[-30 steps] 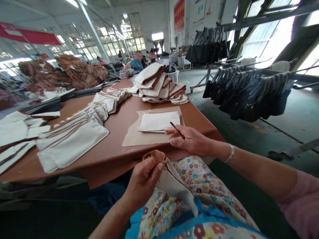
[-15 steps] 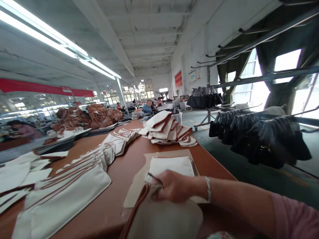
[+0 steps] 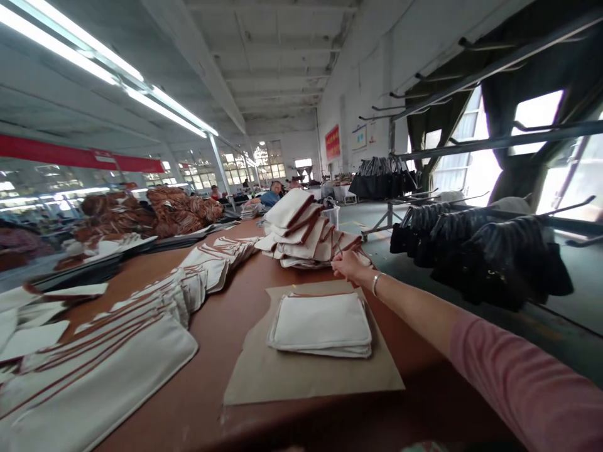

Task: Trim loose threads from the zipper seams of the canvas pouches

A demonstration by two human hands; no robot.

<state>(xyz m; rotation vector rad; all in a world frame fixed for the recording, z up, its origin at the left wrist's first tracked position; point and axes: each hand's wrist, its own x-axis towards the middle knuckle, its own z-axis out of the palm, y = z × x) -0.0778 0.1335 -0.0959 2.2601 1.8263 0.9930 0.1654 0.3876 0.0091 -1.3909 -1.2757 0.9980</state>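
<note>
My right hand (image 3: 348, 265), with a bracelet on its wrist, is stretched forward to the near right edge of a heap of white fabric pieces with brown edging (image 3: 294, 235). Its fingers are closed on a thin stick-like tool, blurred and hard to make out; whether the hand touches the heap I cannot tell. Nearer to me lies a neat stack of white rectangular pieces (image 3: 323, 320) on a sheet of brown paper (image 3: 306, 383). Of my left hand at most a skin-coloured sliver (image 3: 293, 449) shows at the bottom edge; its fingers are hidden.
A long fanned row of white pieces (image 3: 108, 389) runs along the left of the brown tabletop (image 3: 211, 376). Brown bundles (image 3: 174, 210) are heaped farther back. Black bags (image 3: 499, 270) hang on a metal rack (image 3: 490, 147) at the right. A person (image 3: 271, 196) sits beyond the table.
My right hand has moved forward and away from the near piece with brown edging, which has dropped out of view. The stack on the paper is now uncovered. The view has shifted slightly.
</note>
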